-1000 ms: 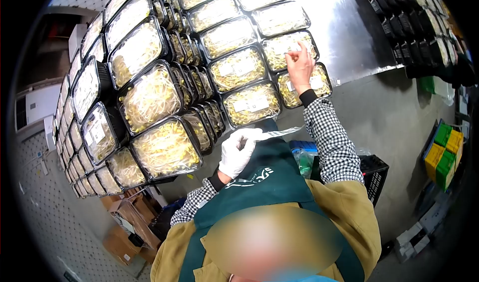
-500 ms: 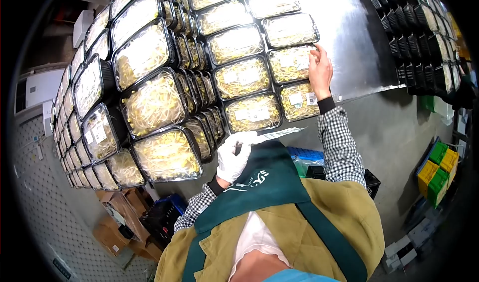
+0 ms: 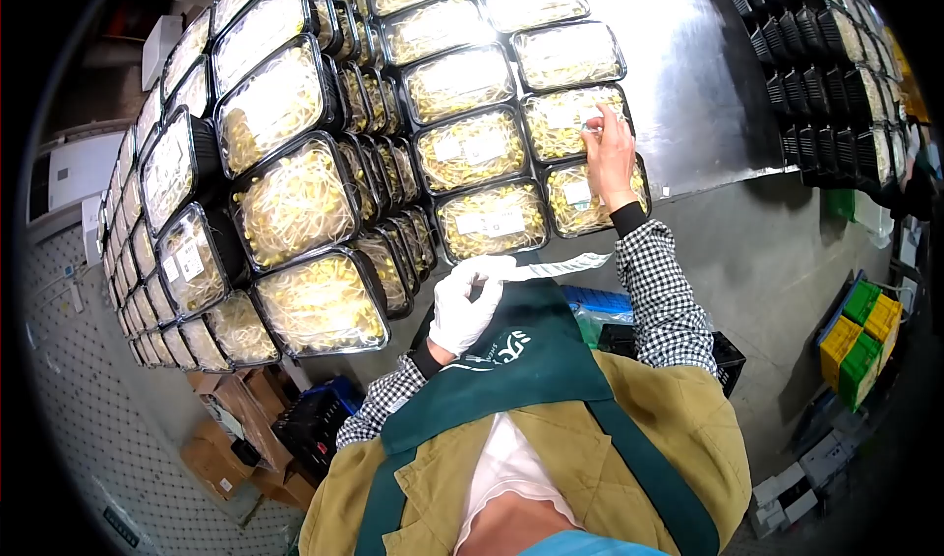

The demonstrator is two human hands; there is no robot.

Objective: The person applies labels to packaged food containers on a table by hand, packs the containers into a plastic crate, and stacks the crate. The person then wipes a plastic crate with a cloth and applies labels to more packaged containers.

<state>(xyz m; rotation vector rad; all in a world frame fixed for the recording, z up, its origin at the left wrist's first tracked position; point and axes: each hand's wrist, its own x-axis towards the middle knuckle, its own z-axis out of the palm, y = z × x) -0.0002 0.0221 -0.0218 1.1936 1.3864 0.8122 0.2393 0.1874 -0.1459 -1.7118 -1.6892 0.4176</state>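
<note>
My left hand (image 3: 466, 305), in a white glove, pinches one end of a strip of labels (image 3: 565, 268) close to my apron. The strip sticks out to the right, slightly curled. My right hand (image 3: 613, 156) is bare, its fingers loosely bent and apart over a film-covered tray of bean sprouts (image 3: 562, 141). The fingertips are at the tray's top; whether they press on it cannot be made out. My wrist and palm partly cover the nearest sprout tray (image 3: 571, 220), which bears a white label (image 3: 578, 193). Beside it lies another labelled sprout tray (image 3: 482, 246).
High stacks of packed sprout trays (image 3: 295, 202) stand on the left. More black trays (image 3: 811, 89) are stacked on the right of the metal table (image 3: 703, 94). Green and yellow crates (image 3: 863, 345) and cardboard boxes (image 3: 216, 458) are on the floor.
My right hand has moved left from the right edge of the sprout tray to over its top. My left hand still holds the label strip, nearly in place.
</note>
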